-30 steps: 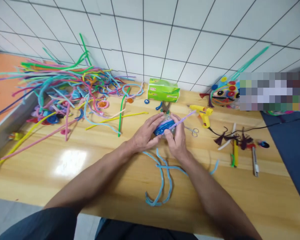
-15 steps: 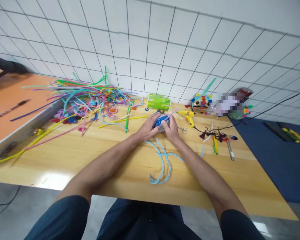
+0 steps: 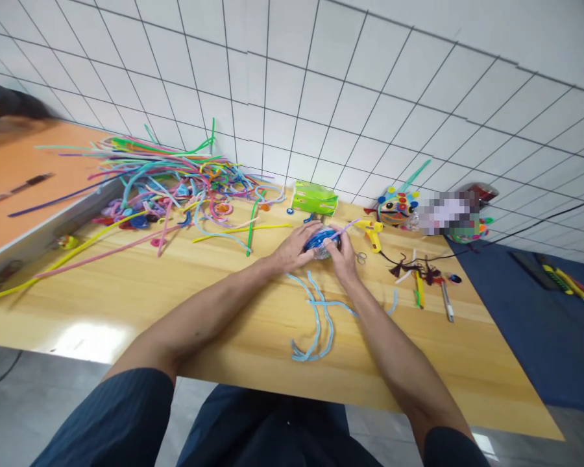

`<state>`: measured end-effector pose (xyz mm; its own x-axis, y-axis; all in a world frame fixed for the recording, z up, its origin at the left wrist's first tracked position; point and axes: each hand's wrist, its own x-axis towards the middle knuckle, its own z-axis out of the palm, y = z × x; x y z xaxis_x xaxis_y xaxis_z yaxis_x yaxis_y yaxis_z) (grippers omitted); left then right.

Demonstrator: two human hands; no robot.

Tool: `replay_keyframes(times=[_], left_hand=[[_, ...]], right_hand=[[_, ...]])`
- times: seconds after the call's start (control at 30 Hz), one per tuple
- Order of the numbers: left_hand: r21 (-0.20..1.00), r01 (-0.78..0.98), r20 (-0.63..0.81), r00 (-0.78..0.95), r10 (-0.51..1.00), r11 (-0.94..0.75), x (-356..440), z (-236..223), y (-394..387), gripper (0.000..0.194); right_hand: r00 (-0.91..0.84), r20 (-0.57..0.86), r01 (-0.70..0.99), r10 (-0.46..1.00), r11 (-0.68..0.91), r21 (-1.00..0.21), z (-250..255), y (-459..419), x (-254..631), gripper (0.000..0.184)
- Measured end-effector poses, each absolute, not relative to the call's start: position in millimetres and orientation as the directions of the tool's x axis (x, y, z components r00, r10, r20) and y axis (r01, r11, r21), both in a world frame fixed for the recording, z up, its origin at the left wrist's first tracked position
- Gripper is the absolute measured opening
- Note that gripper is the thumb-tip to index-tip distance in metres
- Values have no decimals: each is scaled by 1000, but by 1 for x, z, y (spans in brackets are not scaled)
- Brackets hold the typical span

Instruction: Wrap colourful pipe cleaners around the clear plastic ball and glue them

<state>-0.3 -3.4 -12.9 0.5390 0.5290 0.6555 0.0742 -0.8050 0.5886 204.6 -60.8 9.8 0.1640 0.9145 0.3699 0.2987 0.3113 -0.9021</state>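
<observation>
Between my hands is a rounded object wrapped in blue pipe cleaner, with a clear plastic-looking part low down. My left hand curls round its left side. My right hand grips the right side, thumb pressed on the near face. A purple pipe cleaner sticks out from it toward the upper right, by my right hand. Several light blue pipe cleaners lie curved on the table just below my hands. To the right of my right hand lie small scissors and a yellow glue gun.
A heap of coloured pipe cleaners covers the back left. A green tissue pack stands by the wall, with a decorated face craft to its right. A yellow cutter and a silver craft knife lie right. A black cord crosses there.
My hands and the blue-wrapped object have shifted slightly right, and the object's blue face shows more. The view has tilted a little. The pipe cleaners on the table keep their places.
</observation>
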Motion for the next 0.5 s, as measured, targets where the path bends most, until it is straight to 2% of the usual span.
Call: replay_keyframes(times=[0.2, 0.5], left_hand=[[571, 51, 684, 523, 510, -819, -1, -13, -4, 72], [607, 44, 664, 521, 537, -793, 0, -16, -2, 80]], right_hand=[[202, 350, 325, 915, 274, -905, 13, -62, 201, 65], [206, 361, 290, 910, 296, -910, 13, -63, 199, 68]])
